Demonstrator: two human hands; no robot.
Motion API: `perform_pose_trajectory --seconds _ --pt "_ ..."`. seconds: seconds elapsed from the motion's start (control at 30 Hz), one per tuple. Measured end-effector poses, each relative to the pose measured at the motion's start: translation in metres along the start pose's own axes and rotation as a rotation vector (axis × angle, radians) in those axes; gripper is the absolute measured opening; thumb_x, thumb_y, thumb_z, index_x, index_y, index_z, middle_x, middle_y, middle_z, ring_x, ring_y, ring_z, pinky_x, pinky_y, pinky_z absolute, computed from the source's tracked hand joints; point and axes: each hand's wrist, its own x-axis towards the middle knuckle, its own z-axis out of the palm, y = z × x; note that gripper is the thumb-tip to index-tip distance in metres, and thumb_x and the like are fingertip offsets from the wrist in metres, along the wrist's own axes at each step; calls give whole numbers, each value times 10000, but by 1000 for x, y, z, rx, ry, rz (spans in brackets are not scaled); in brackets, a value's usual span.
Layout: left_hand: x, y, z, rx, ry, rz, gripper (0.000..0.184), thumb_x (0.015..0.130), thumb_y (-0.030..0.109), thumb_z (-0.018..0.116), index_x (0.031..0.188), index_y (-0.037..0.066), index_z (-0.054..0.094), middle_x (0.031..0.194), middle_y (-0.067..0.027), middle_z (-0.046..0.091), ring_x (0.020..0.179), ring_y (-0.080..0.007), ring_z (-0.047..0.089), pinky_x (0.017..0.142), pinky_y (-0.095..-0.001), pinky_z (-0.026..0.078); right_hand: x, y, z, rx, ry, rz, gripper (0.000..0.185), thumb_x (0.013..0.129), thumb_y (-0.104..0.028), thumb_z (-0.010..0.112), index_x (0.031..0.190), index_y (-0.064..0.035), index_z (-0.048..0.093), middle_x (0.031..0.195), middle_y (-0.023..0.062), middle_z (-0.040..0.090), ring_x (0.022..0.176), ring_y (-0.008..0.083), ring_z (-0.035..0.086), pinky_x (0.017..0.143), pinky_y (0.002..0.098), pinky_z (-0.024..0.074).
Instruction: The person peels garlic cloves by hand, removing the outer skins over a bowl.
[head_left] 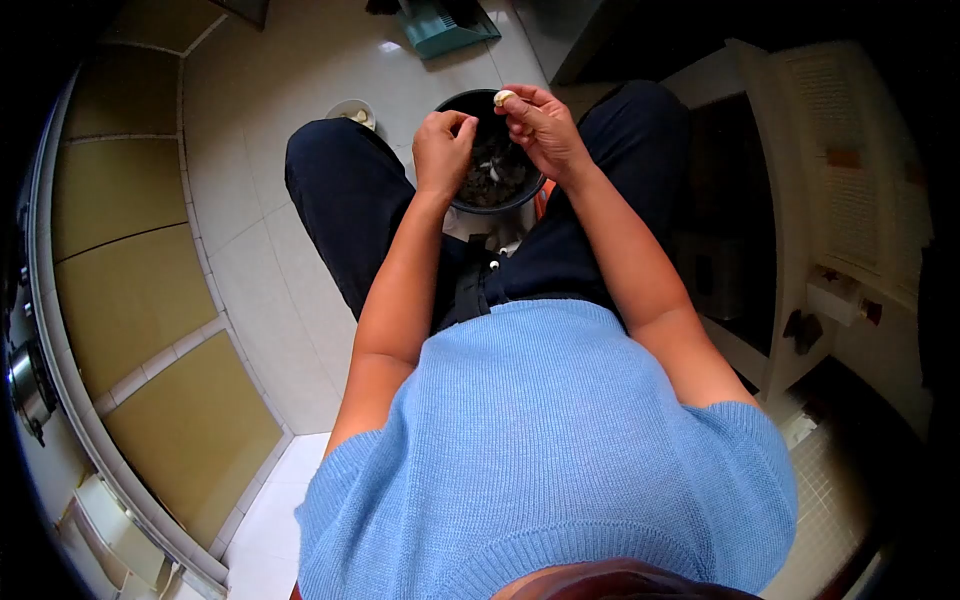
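Between the thumb and fingers of my right hand (543, 132) is a pale peeled garlic clove (503, 98). My left hand (443, 150) is closed in a pinch close by on the left. Whatever its fingertips hold, if anything, is too small to make out. Both hands are over a round black bin (487, 210) between my knees. Dark scraps and a few whitish bits (495, 172) lie inside it. Beyond my left knee stands a small white bowl (370, 110) with pale pieces in it, partly hidden by the knee.
A teal dustpan (445, 32) lies on the light tiled floor (250, 170) ahead. Yellowish cabinet doors (140, 290) line the left side. An orange object (542, 199) shows beside the bin. To the right is a dark recess in a pale unit (785, 220).
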Motion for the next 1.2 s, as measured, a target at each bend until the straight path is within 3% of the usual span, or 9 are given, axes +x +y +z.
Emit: perform_pose_trajectory --seconds 0.17,0.23,0.3,0.47,0.7,0.83,1.13,1.2 --pt "-2 23 -15 -15 -75 -53 186 705 155 716 830 30 656 752 -107 599 682 -195 594 634 -305 469 2 0 -1 -138 -4 86 248 837 -146 634 1047 -24 585 792 9 596 563 28 458 473 140 352" --pt "-7 27 -14 -446 -100 0 229 723 117 712 915 18 634 837 -83 599 709 -151 594 652 -263 472 1 3 1 -137 -3 105 224 837 -167 633 1011 -31 599 755 -5 583 547 28 454 459 145 341" --pt "-12 24 -14 -488 -174 -54 252 754 76 691 981 5 606 905 -54 591 750 -116 587 682 -232 471 -2 3 2 -135 0 127 205 837 -188 632 975 -38 614 718 -18 569 530 27 449 446 150 330" --pt "-22 22 -15 -732 -92 -138 197 846 68 610 1037 21 596 939 -24 608 765 -70 557 690 -194 449 -5 -1 10 -207 -148 216 209 861 -238 604 960 -56 631 666 -47 518 522 24 434 434 148 315" --pt "-20 16 -11 -720 -22 -92 194 884 106 565 1052 10 586 943 -31 611 759 -67 560 677 -196 456 3 10 15 -208 -117 202 214 849 -210 615 982 -43 629 732 -19 585 527 21 436 452 153 325" --pt "-19 16 -10 -779 -64 -183 212 901 111 534 1077 -1 569 945 -43 612 823 -100 593 731 -218 477 5 16 13 -378 -29 49 196 831 -163 630 976 -31 634 756 -9 608 546 23 461 468 153 345" --pt "-12 17 -8 -717 -52 -73 198 858 43 559 1046 -7 594 931 -48 566 848 -110 577 745 -224 475 -1 9 14 -434 4 -17 146 835 -122 620 944 -24 632 753 -3 612 528 15 443 457 153 326" --pt "-12 18 -8 -651 -36 -19 196 847 38 570 1036 -2 605 918 -42 555 844 -106 567 743 -226 468 -2 6 14 -463 5 -8 139 823 -132 628 907 -21 639 708 -12 605 539 24 488 477 163 379"
